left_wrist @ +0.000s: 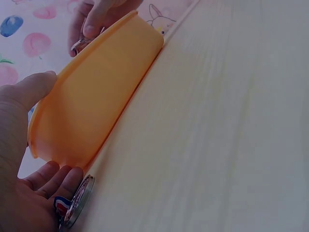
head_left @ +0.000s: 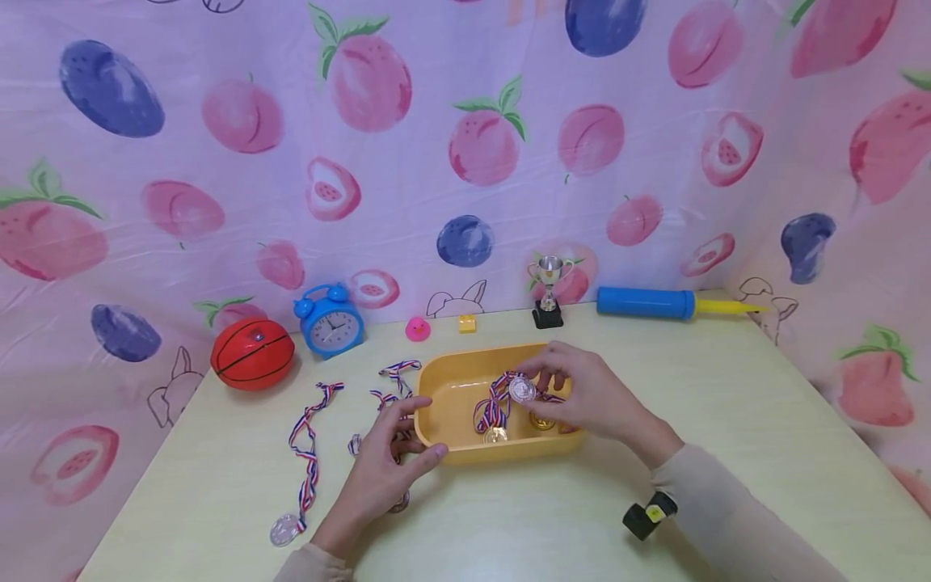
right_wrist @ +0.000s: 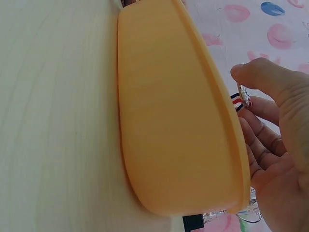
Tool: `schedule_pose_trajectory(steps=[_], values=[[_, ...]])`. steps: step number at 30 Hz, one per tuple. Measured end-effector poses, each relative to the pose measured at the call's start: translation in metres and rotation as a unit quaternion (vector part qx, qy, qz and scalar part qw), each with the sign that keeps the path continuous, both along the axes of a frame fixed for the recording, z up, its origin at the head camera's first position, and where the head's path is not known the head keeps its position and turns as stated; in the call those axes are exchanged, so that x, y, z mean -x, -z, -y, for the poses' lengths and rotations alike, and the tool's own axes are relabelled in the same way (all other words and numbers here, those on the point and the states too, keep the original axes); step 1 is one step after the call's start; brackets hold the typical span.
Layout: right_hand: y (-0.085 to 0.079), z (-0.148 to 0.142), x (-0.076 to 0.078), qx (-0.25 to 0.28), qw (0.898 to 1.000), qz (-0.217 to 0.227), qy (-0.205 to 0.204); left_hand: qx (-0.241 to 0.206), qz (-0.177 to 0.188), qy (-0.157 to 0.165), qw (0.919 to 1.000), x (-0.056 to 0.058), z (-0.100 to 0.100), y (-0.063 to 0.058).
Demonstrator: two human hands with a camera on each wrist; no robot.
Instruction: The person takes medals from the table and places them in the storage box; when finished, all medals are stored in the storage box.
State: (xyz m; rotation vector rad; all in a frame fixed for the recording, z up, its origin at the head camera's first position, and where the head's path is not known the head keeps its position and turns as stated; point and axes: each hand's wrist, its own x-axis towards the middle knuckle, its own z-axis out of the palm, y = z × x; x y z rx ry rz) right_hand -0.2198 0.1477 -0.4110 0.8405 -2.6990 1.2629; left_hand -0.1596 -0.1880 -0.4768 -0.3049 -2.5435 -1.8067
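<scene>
A yellow plastic basin (head_left: 465, 457) stands on the table with medals on striped ribbons inside it, among them a gold medal (head_left: 496, 435) and a second gold medal (head_left: 541, 421). My left hand (head_left: 381, 461) holds the basin's left end, its thumb and index finger spread along the rim. Over the basin's right part, my right hand (head_left: 592, 392) pinches a silver medal (head_left: 522, 389) between thumb and fingers, its ribbon trailing down. Beneath my left hand, another medal (left_wrist: 79, 202) lies close to the fingers. A silver medal (head_left: 284, 529) with its ribbon stretched out rests farther left.
Along the back stand a red ball (head_left: 252, 354), a blue alarm clock (head_left: 330, 322), a pink duck (head_left: 418, 328), a small yellow block (head_left: 467, 323), a trophy (head_left: 549, 295) and a blue pump (head_left: 646, 303). More ribbon (head_left: 398, 372) lies left of the basin.
</scene>
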Motion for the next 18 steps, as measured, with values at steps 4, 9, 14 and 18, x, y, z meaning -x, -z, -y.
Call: schedule_pose_trajectory(steps=[4, 9, 14, 18], values=[[0.002, -0.001, -0.001, -0.011, 1.000, -0.004, 0.001, 0.002, -0.001, 0.001, 1.0000, 0.000, 0.000, 0.000], [0.002, -0.003, -0.004, -0.017, 1.000, -0.020, 0.010, 0.004, -0.003, -0.001, 1.0000, 0.000, 0.000, 0.000], [0.002, -0.007, -0.005, -0.012, 0.999, -0.040, 0.017, 0.006, 0.000, -0.004, 1.0000, -0.001, -0.001, -0.002], [0.001, -0.013, -0.008, 0.004, 0.999, -0.039, 0.029, 0.008, 0.001, -0.005, 1.0000, -0.001, -0.002, -0.003]])
